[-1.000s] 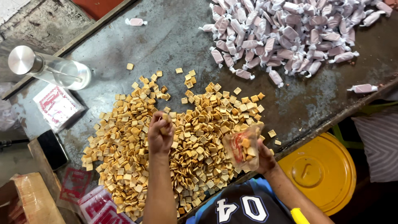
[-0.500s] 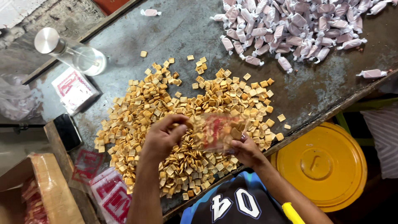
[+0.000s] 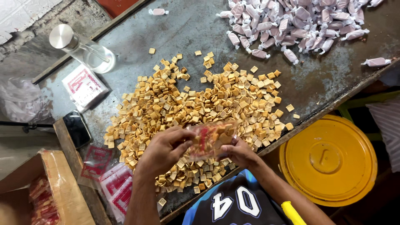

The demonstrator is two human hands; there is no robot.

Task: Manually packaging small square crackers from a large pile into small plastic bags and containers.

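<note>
A small clear plastic bag (image 3: 210,139) with red print, partly filled with square crackers, is gripped between both hands low in the centre of the frame. Its left edge is pinched by the fingers of the left hand (image 3: 164,149), and its lower right corner is grasped by the right hand (image 3: 241,152). The bag is held just above the near edge of a heap of square tan crackers (image 3: 196,106) spread on a grey metal table (image 3: 316,79). A pile of pink wrapped sweets (image 3: 291,23) is seen at the upper right, well apart.

Bare forearms, bare hands, dark sleeveless jersey (image 3: 237,204), blue trim, white numerals
</note>
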